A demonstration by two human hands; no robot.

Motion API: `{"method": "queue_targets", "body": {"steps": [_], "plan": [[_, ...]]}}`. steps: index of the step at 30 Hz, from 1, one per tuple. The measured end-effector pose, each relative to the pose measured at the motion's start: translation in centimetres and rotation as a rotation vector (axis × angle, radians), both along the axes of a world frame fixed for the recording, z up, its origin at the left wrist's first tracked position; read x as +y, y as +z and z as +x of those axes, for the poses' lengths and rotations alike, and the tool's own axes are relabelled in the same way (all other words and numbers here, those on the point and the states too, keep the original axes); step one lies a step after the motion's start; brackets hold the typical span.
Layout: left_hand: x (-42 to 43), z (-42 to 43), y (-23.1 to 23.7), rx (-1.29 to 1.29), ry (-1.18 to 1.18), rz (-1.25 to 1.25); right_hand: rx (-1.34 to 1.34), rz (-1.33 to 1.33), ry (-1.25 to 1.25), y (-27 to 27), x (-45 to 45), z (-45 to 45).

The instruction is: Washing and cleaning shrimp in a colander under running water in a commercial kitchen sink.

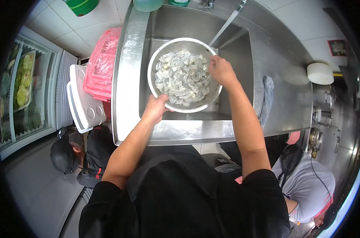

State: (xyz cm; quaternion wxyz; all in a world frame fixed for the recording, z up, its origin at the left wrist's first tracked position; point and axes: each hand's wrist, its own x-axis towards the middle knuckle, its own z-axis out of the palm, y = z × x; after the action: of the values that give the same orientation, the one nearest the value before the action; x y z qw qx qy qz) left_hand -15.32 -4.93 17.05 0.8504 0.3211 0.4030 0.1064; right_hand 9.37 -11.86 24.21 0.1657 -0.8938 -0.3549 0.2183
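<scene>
A round metal bowl (pixel 188 109) filled with raw peeled shrimp (pixel 183 77) is held over the basin of a stainless steel sink (pixel 129 89). My left hand (pixel 156 107) grips the bowl's rim at its near left side. On the right, my right hand (pixel 221 69) is at the inner edge of the bowl, its fingers bent beside the shrimp; the fingertips are partly hidden, so its hold is unclear. Water (pixel 224 27) runs from a faucet (pixel 241 4) and passes down behind the bowl's far right rim.
A grey cloth (pixel 266 95) lies on the right drainboard. Left of the sink stand a pink plastic-wrapped container (pixel 101 64), white cooler lids (pixel 86 98) and a glass-door fridge (pixel 34 89). One person (pixel 64 154) is at lower left, another (pixel 310 181) at lower right.
</scene>
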Motion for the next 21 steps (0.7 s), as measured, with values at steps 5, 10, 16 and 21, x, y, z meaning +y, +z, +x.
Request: {"method": "queue_targets", "body": {"steps": [5,10,16,21], "plan": [[0.1,0.1,0.1,0.008,-0.028,0.015,-0.016,0.011,-0.014,-0.8,-0.3,0.0],[0.0,0.3,0.1,0.024,-0.020,0.006,-0.146,-0.409,0.296,-2.3,-0.1,-1.1],[-0.2,0.4,0.3,0.008,0.007,0.014,-0.324,-0.106,0.292,-5.1,-1.3,-2.1],[-0.2,0.3,0.4,-0.012,0.047,0.024,-0.248,0.001,0.326,-5.2,-2.0,-2.5]]}}
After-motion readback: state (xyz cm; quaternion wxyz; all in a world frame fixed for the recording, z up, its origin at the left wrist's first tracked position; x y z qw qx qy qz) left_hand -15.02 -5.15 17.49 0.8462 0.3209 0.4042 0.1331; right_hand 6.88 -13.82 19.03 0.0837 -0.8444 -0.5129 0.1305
